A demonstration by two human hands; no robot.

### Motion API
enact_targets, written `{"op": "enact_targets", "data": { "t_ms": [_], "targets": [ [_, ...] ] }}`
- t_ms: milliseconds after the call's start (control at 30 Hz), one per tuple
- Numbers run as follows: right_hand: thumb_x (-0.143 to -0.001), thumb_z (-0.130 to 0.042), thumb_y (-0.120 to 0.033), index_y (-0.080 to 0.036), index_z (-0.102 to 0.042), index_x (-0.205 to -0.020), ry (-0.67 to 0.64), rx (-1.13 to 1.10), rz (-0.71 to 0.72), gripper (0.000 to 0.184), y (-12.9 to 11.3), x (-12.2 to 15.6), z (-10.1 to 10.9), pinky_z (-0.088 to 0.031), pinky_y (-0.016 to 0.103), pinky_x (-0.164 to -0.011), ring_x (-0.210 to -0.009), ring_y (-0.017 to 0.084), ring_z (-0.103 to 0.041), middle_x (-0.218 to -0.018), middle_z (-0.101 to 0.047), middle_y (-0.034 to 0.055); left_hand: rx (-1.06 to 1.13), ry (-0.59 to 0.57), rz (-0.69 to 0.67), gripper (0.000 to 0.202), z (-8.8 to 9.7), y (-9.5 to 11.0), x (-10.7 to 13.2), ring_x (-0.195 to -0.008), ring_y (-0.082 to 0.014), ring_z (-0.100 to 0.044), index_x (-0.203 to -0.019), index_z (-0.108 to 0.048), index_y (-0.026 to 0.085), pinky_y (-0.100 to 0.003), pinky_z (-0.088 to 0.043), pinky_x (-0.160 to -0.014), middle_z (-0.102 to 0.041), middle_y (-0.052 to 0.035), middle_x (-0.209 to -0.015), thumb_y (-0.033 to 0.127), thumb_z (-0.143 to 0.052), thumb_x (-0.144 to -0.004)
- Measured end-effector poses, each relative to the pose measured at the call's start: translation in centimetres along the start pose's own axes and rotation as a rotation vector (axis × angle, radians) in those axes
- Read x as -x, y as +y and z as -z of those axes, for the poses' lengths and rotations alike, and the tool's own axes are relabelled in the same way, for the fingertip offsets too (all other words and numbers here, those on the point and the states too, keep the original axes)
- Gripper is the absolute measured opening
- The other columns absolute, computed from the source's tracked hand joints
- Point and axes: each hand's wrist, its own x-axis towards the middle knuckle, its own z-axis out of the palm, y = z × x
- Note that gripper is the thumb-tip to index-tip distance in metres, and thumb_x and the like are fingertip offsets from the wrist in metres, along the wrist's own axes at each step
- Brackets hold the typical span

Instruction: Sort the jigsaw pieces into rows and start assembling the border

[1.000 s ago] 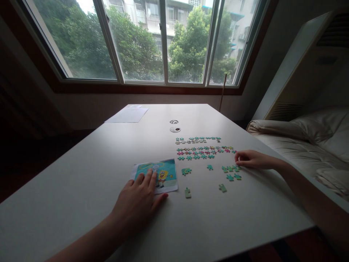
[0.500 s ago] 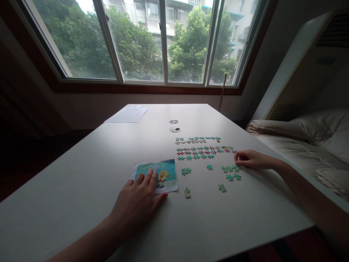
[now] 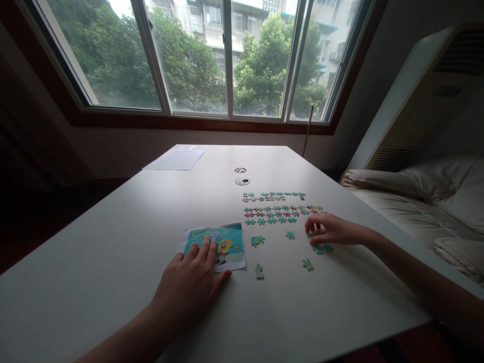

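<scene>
My left hand point(image 3: 192, 272) lies flat on the lower left of a picture card point(image 3: 231, 238) showing cartoon figures on a teal ground, its fingers stretched out. Over a cluster of green puzzle pieces point(image 3: 317, 249) hovers my right hand point(image 3: 335, 229), fingers curved and thumb apart, covering part of the cluster. Whether its fingertips touch a piece is hard to make out. Left of it are a single green piece point(image 3: 290, 235) and a few joined pieces point(image 3: 257, 240). Nearer to me lie two loose pieces, one pale green piece point(image 3: 259, 271) and another green piece point(image 3: 308, 264).
Beyond the hands, rows of puzzle pieces point(image 3: 270, 221) stretch across the white table point(image 3: 124, 242). Two round fittings point(image 3: 242, 181) sit in the tabletop farther back. White paper point(image 3: 176, 159) lies at the far left. A padded seat point(image 3: 397, 196) stands on the right, below the windows' right end.
My right hand has moved left and slightly nearer, from the right end of the rows to over the green cluster. My left hand stays on the picture card.
</scene>
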Motion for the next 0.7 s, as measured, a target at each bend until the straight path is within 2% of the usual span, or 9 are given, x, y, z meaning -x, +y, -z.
{"op": "enact_targets", "data": {
  "t_ms": [167,400,533,633,700],
  "targets": [
    [-0.066,-0.063,-0.047,-0.017,-0.057,-0.083,-0.078,0.003,-0.005,0.035,0.1,-0.7,0.6,-0.038,0.025,-0.062,-0.073,0.015,-0.049,-0.082,-0.057,0.0036,-0.020,0.008,0.008,0.061,-0.1,0.0,0.1,-0.113,-0.0335,-0.043,-0.126,-0.046,0.007,-0.044,-0.039,-0.082,-0.042,-0.0189,-0.131,0.050,-0.031,-0.085],
    [-0.070,-0.061,-0.042,-0.015,-0.052,-0.075,-0.036,-0.151,0.066,0.029,-0.7,-0.8,0.7,-0.036,0.022,-0.056,-0.063,0.011,-0.046,-0.069,-0.052,-0.0004,-0.020,0.066,-0.009,0.056,0.3,0.2,0.2,-0.114,-0.0354,-0.042,-0.125,-0.048,0.009,-0.047,-0.039,-0.083,-0.042,-0.0180,-0.132,0.046,-0.038,-0.084],
    [-0.074,-0.058,-0.044,-0.016,-0.058,-0.087,0.050,-0.252,0.107,0.031,-1.8,-0.4,0.0,-0.038,0.022,-0.055,-0.061,0.011,-0.049,-0.068,-0.056,0.0004,0.063,0.057,-0.164,0.042,0.7,0.3,-0.4,-0.119,-0.0322,-0.038,-0.124,-0.049,0.016,-0.047,-0.034,-0.093,-0.045,-0.0119,-0.130,0.030,-0.041,-0.085],
    [-0.074,-0.057,-0.044,-0.017,-0.062,-0.082,0.157,-0.269,0.125,0.028,-2.9,-0.2,-1.5,-0.040,0.023,-0.058,-0.065,0.013,-0.053,-0.074,-0.061,0.0030,0.110,0.064,-0.341,0.041,1.0,0.5,-1.1,-0.123,-0.0288,-0.032,-0.124,-0.047,0.021,-0.046,-0.025,-0.100,-0.044,-0.0075,-0.131,0.018,-0.041,-0.083],
    [-0.074,-0.058,-0.041,-0.018,-0.062,-0.078,0.235,-0.250,0.120,0.024,-3.7,-0.2,-2.7,-0.040,0.023,-0.057,-0.063,0.012,-0.054,-0.071,-0.062,0.0020,0.138,0.063,-0.412,0.041,1.2,0.7,-1.6,-0.123,-0.0279,-0.032,-0.124,-0.046,0.024,-0.046,-0.024,-0.101,-0.043,-0.0059,-0.132,0.017,-0.041,-0.084]
  ]
}}
